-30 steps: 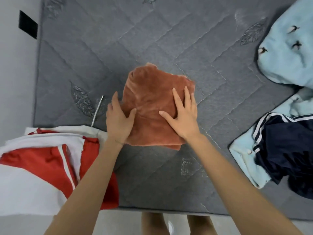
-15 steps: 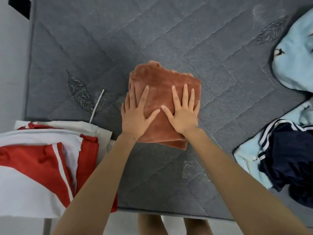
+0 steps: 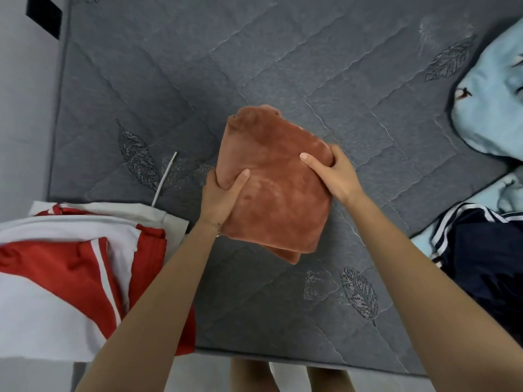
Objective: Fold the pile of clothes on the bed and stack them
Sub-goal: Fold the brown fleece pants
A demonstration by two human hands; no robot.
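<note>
Folded rust garment [image 3: 276, 188], both hands' grip clamping its sides

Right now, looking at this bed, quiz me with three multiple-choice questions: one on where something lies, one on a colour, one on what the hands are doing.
1. Where is the red and white garment?
A. near left corner of the bed
B. far right corner
C. on the floor

2. What colour is the folded cloth in the hands?
A. navy
B. rust brown
C. pale blue

3. How do the left hand and right hand meet the cloth?
A. both off it
B. one holds it
C. both grip its sides

Answers: 1 A, it lies beside the left arm. 2 B, the plush fabric is rust brown. 3 C, each thumb lies on top with the fingers tucked under.
</note>
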